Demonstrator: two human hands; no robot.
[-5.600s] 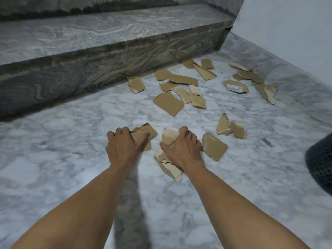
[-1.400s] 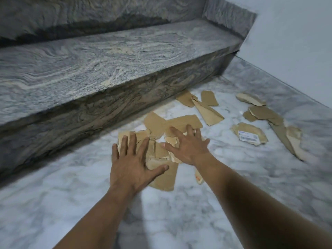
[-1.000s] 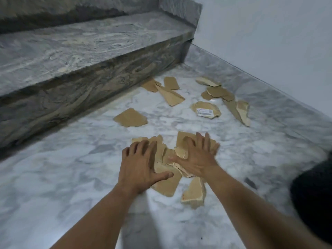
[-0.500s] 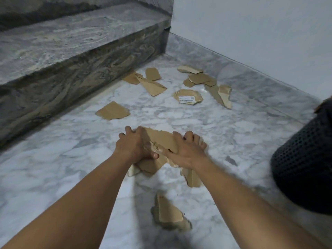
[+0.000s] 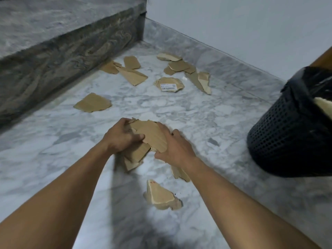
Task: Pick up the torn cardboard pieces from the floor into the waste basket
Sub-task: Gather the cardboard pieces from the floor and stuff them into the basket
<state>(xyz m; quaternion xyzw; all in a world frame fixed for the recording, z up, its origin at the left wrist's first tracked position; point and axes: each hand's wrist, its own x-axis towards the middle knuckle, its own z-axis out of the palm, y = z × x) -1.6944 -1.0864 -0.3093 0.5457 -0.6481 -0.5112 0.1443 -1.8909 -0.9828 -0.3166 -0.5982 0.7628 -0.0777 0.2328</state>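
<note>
Both hands are gathering a bundle of torn cardboard [image 5: 150, 135] from the marble floor [image 5: 53, 141]. The left hand [image 5: 122, 139] is curling over the bundle's left edge, thumb across the top sheet; the right hand [image 5: 173, 148] is closing on its right edge, fingers partly spread, so that the pieces are being squeezed between the two palms. Lower sheets are hanging out beneath the grip, and whether they are resting on the floor cannot be told.

The waste basket [image 5: 287, 137], a black perforated bin with a dark liner, is standing to the right of the hands and well apart from them. The right hand is the nearer one, so the carry will probably be running rightward across the body, with the bundle rising above the rim.

Loose material is remaining: one piece [image 5: 161, 195] is lying just below the hands, toward the person; a single piece [image 5: 92, 103] is lying near the step [image 5: 62, 42]; a labelled piece [image 5: 168, 84] and further scraps [image 5: 179, 66] are lying ahead by the wall [image 5: 233, 24]. By this showing, the task is only partly done, and the overhanging sheets are likely to slip during the transfer.
</note>
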